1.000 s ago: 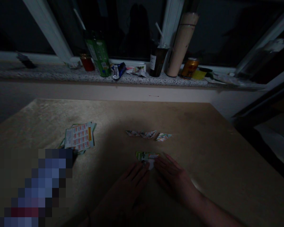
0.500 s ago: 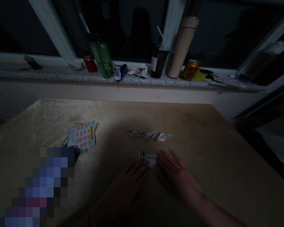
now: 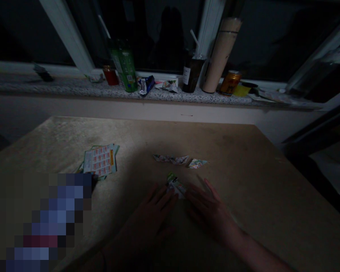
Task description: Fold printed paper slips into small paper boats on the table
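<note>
A small folded piece of printed paper (image 3: pixel 175 186), green and white, lies on the table (image 3: pixel 238 147) between my hands. My left hand (image 3: pixel 155 206) is open, its outstretched fingers touching the paper's left and near side. From the right, my right hand (image 3: pixel 205 202) reaches in with fingers extended and tips at the paper's right edge; its index finger or thumb cannot be told apart in the dim light. Just beyond lie folded paper pieces: a zigzag strip (image 3: pixel 171 159) and a separate diamond-shaped piece (image 3: pixel 197 163).
A stack of printed sheets (image 3: pixel 100 160) lies at the left, beside a blurred-out patch (image 3: pixel 56 211). On the granite sill (image 3: pixel 158 96) stand a green bottle (image 3: pixel 127 71), a dark cup with a straw (image 3: pixel 190 75), a tall beige flask (image 3: pixel 221 56) and an orange can (image 3: pixel 231 83).
The folded paper has turned, its green end now pointing up and slightly left. Both hands have shifted a little with it. The view has moved slightly.
</note>
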The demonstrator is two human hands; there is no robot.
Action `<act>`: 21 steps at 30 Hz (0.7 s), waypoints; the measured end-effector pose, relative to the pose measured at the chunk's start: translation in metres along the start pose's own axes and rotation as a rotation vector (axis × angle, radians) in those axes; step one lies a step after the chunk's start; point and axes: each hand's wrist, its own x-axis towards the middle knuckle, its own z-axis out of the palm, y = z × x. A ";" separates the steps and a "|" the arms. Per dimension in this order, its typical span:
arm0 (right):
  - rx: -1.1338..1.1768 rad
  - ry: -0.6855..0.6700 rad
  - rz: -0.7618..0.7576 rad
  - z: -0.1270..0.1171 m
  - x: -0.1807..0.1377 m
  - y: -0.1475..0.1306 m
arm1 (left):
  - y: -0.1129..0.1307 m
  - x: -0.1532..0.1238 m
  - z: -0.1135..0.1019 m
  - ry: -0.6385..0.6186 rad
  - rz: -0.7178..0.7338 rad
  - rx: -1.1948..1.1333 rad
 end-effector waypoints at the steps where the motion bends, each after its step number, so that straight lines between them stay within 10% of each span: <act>1: 0.003 -0.002 -0.010 0.001 -0.001 0.000 | -0.001 0.000 0.001 0.007 -0.001 0.010; 13: 0.120 -0.143 -0.224 -0.003 -0.001 -0.005 | -0.007 -0.001 0.003 0.033 -0.011 0.041; 21: -0.008 -0.215 -0.094 -0.004 0.010 0.018 | -0.005 0.000 0.000 0.016 0.041 -0.025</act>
